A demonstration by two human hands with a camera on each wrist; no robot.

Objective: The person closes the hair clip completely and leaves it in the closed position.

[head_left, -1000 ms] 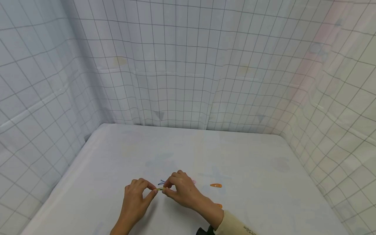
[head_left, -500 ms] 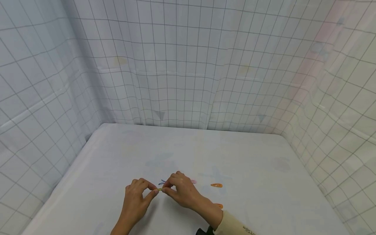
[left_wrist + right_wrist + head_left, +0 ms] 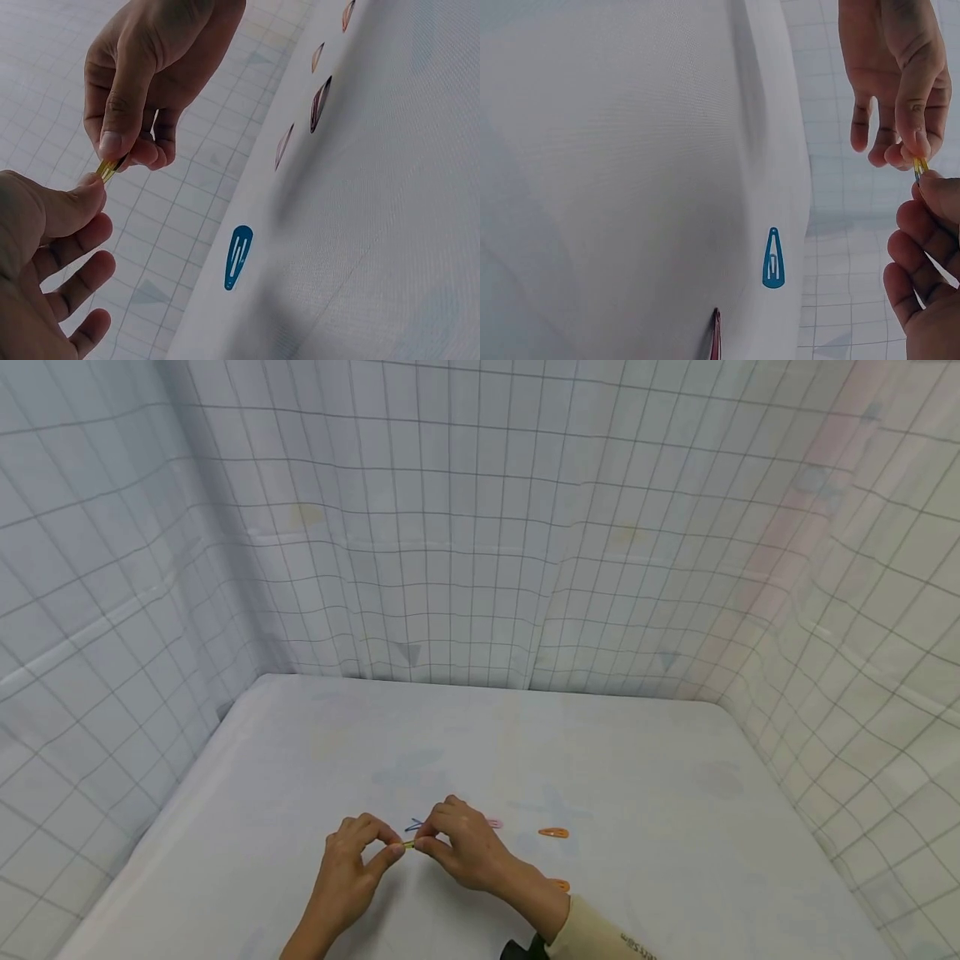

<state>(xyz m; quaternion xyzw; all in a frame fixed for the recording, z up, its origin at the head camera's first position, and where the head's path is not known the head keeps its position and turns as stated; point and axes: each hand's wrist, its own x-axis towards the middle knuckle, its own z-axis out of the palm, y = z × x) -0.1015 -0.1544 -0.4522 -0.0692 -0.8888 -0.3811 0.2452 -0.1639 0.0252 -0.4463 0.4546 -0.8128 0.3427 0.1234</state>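
Observation:
Between my two hands is a yellow snap hair clip (image 3: pixel 408 844), held above the white table. My left hand (image 3: pixel 347 870) pinches one end with thumb and index finger. At the other end, the thumb and fingertips of my right hand (image 3: pixel 463 847) pinch it too. The left wrist view shows the yellow clip (image 3: pixel 109 169) bridging the two thumbs, its ends hidden by the fingertips. Just beyond the hands lies a blue snap clip (image 3: pixel 414 825) on the table; the right wrist view shows this blue clip (image 3: pixel 773 259) flat with its cut-out frame.
A pink clip (image 3: pixel 494 823) lies partly behind the right hand. Farther right is an orange clip (image 3: pixel 553 832), with another orange clip (image 3: pixel 560 885) partly behind the right forearm. Grid-patterned white curtains (image 3: pixel 480 527) enclose the table (image 3: pixel 637 777) at back and sides.
My right hand has shifted slightly left, and a shorter stretch of the yellow hair clip shows between the fingers. Both hands keep their pinch; the clips on the table have not moved.

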